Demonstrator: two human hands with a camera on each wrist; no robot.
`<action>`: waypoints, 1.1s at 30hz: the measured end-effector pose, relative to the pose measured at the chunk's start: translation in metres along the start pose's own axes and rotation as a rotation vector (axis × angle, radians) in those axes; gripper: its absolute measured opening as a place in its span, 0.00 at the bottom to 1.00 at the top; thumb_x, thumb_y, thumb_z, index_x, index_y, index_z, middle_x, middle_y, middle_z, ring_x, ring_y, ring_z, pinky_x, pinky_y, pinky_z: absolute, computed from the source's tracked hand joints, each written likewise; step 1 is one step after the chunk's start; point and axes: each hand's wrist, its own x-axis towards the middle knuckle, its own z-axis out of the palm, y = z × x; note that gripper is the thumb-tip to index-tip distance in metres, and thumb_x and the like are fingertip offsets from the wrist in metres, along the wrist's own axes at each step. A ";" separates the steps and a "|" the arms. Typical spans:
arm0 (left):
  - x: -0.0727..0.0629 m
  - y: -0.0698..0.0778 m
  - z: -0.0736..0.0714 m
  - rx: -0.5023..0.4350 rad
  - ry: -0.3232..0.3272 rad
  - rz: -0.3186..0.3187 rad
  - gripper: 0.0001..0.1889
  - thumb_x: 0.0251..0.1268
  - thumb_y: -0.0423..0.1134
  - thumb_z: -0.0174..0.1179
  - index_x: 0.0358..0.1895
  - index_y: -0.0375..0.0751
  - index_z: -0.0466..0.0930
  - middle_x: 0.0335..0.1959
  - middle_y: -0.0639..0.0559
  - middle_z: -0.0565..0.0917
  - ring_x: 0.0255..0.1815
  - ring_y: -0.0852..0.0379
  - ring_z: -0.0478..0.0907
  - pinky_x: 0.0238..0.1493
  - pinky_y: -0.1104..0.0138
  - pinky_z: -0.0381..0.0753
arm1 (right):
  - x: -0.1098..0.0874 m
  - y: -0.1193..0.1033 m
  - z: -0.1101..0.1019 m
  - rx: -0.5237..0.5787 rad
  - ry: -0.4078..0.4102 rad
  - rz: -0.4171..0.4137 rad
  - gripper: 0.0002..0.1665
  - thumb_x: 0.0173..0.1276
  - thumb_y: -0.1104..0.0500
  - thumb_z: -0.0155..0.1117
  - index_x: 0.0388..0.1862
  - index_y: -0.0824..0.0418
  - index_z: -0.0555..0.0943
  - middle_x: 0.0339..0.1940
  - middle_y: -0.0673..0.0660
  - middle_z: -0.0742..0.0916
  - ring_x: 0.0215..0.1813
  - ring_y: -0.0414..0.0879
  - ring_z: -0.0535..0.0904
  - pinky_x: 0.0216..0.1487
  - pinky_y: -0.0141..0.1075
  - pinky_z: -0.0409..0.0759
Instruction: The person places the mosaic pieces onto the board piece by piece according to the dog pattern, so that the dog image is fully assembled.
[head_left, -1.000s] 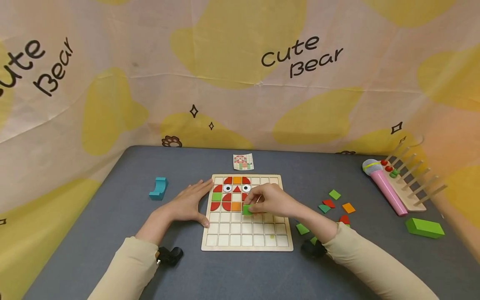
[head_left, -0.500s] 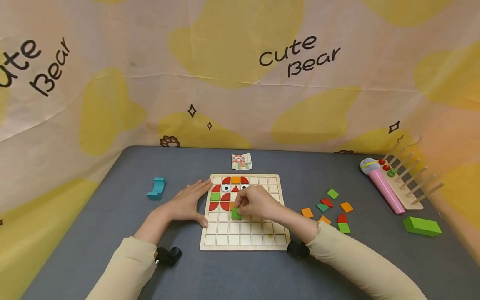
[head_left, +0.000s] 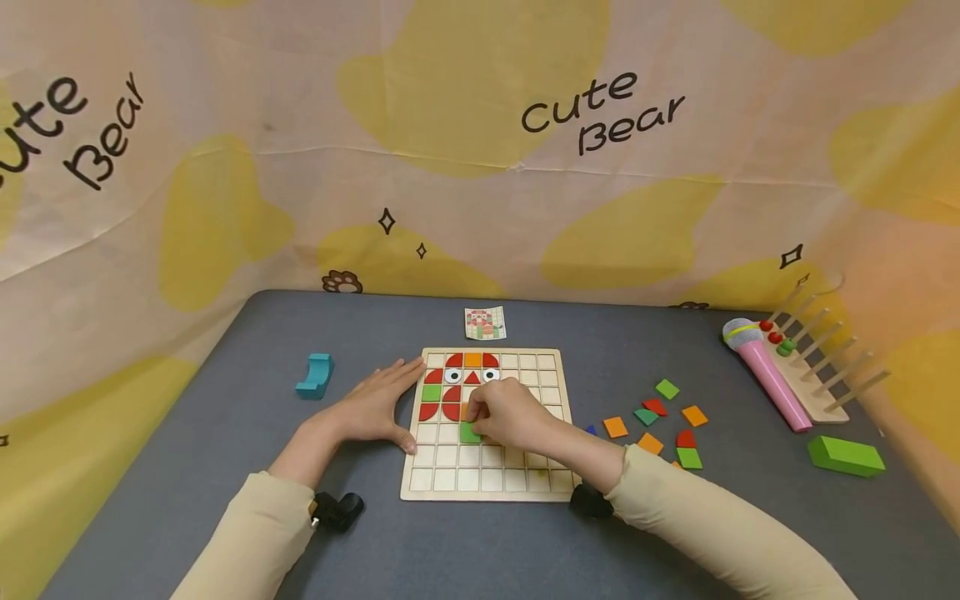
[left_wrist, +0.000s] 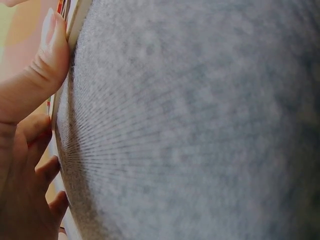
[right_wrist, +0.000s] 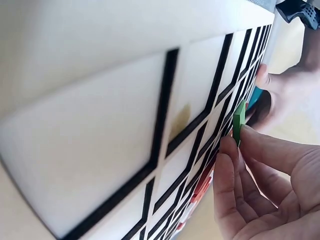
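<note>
A wooden grid board (head_left: 491, 495) lies on the dark table, its upper left cells filled with red, orange and green tiles and two eye tiles. My right hand (head_left: 513, 412) is over the middle of the board and pinches a green square tile (head_left: 470, 432) between thumb and fingers, just below the orange tile. In the right wrist view the green tile (right_wrist: 239, 121) stands tilted at the grid. My left hand (head_left: 377, 408) rests spread at the board's left edge, thumb and fingertips on its rim. The left wrist view shows its thumb (left_wrist: 52, 52) along that edge.
Loose tiles, such as an orange one (head_left: 615, 427) and a green one (head_left: 689, 458), lie right of the board. A pattern card (head_left: 485, 323) is behind it. A teal block (head_left: 315, 377) stands left; a pink microphone (head_left: 772, 379), pegged board (head_left: 836, 400) and green block (head_left: 847, 456) stand right.
My right hand has moved left across the board with the green tile, to the cell below the orange tile, and slightly down. My left hand has stayed at the board's edge.
</note>
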 end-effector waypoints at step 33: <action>0.000 0.003 -0.002 -0.005 -0.021 -0.021 0.67 0.35 0.63 0.78 0.79 0.40 0.50 0.82 0.44 0.51 0.83 0.36 0.45 0.79 0.37 0.47 | -0.018 0.048 -0.058 -0.043 0.139 0.081 0.08 0.60 0.64 0.71 0.40 0.61 0.88 0.31 0.54 0.89 0.33 0.42 0.82 0.35 0.32 0.79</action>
